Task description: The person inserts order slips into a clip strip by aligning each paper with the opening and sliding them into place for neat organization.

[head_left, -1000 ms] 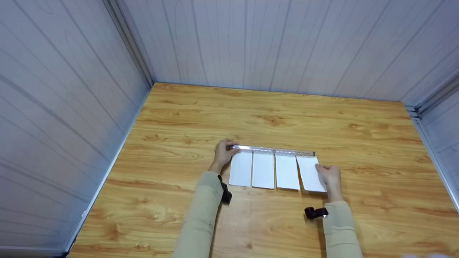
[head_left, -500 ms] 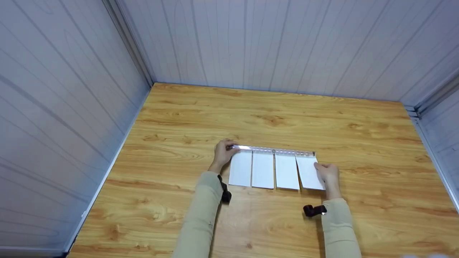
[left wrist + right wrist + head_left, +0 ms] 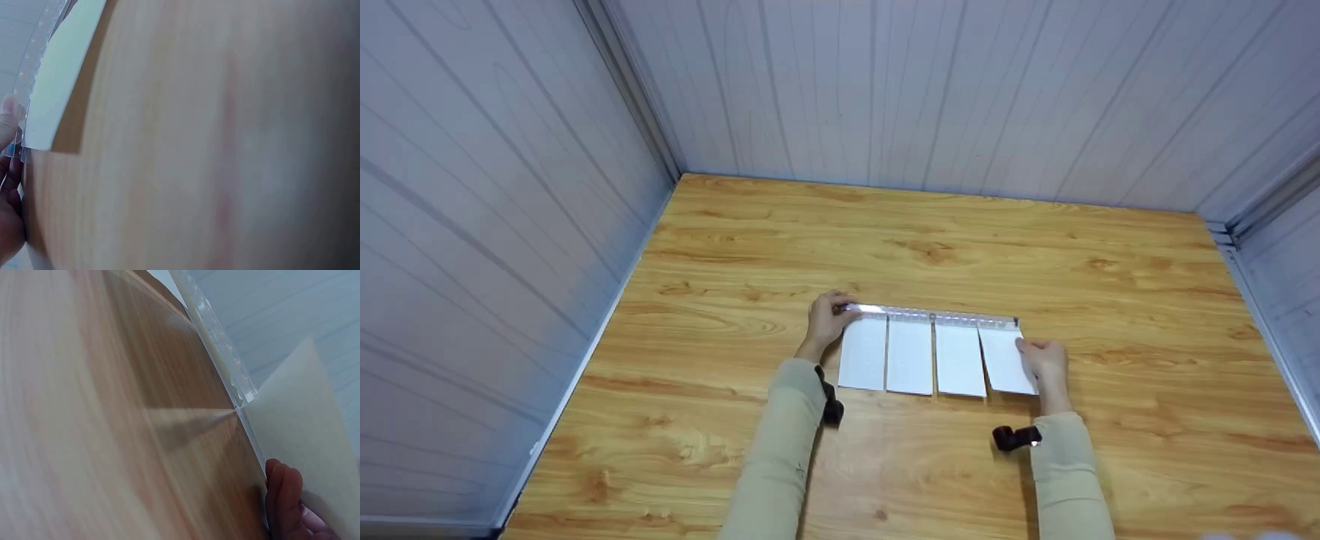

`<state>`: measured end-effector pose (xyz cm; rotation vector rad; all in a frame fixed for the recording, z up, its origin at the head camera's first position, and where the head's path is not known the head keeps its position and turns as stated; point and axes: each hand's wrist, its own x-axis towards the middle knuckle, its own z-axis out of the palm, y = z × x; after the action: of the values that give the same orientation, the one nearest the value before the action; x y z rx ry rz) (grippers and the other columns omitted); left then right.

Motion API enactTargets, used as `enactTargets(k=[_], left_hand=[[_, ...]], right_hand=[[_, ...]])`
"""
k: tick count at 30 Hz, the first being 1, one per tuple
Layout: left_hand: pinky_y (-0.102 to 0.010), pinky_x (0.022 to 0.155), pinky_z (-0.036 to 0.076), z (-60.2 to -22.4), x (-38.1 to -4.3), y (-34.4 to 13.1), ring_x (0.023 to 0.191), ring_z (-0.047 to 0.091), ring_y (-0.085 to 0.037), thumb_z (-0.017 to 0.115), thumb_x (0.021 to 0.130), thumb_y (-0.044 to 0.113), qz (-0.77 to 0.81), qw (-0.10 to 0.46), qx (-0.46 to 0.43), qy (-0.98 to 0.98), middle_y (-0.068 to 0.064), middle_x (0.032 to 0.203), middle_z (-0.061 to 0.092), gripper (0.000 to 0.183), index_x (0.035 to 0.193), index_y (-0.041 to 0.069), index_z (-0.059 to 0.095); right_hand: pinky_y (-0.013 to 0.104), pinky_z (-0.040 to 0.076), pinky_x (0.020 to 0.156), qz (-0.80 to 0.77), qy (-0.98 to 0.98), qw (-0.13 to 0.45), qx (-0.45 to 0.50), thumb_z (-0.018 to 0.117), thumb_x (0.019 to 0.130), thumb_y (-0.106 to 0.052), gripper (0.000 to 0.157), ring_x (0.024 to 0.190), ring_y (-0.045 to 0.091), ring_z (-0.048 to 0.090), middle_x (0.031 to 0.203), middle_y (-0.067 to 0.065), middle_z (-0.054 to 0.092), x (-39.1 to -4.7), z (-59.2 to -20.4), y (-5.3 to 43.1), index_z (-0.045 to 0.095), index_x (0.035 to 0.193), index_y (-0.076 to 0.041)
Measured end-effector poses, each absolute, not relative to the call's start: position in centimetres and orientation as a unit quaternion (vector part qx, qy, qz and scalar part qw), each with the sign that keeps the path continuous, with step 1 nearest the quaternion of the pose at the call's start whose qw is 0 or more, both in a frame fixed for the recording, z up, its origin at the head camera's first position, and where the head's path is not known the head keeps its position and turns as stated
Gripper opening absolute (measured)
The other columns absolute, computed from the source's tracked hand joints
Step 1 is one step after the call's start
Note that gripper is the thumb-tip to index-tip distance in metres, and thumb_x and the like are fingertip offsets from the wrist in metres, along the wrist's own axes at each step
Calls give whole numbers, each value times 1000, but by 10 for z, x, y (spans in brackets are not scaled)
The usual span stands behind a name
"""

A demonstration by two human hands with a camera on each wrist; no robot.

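A clear plastic strip (image 3: 911, 313) with small bumps along it lies across the table, and several white paper cards hang side by side from its near edge. My left hand (image 3: 826, 321) pinches the strip's left end, its thumb (image 3: 8, 125) on top in the left wrist view. At the other end, my right hand (image 3: 1048, 364) pinches the outer edge of the rightmost card (image 3: 1006, 364). That card slants slightly away from its neighbour, its top edge at the strip. In the right wrist view the card (image 3: 306, 427) stands raised from the table, partly covering the right hand's fingers (image 3: 287, 486).
The wood-grain table (image 3: 825, 232) extends around the strip on all sides. Pale panel walls (image 3: 840, 90) border it at the back, left and right. Each wrist carries a black camera, such as the right one (image 3: 1014, 439).
My right hand has moved slightly away from me and to the left, bringing the rightmost card closer to the strip. The left hand and the other cards stay as they were.
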<state>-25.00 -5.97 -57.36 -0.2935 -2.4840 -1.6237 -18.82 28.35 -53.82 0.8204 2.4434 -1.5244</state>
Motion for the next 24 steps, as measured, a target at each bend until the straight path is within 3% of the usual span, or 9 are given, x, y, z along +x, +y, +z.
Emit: enactTargets(k=[14,24], left_hand=[[-34,74,46,-573,-251,-59,85,57,-26,68,75,2,-541,67,-85,-834,-15,91,61,15,88,-4,68],[-31,70,47,-575,-250,-59,80,57,-25,70,74,3,-544,74,-93,-831,-13,89,61,15,87,-4,69]], right_hand=[[40,36,90,-503,811,89,285,49,88,-21,47,107,34,44,119,29,46,-189,-539,283,45,119,14],[40,37,87,-499,825,48,261,51,85,-18,43,103,35,46,112,30,50,-185,-537,283,50,112,16]])
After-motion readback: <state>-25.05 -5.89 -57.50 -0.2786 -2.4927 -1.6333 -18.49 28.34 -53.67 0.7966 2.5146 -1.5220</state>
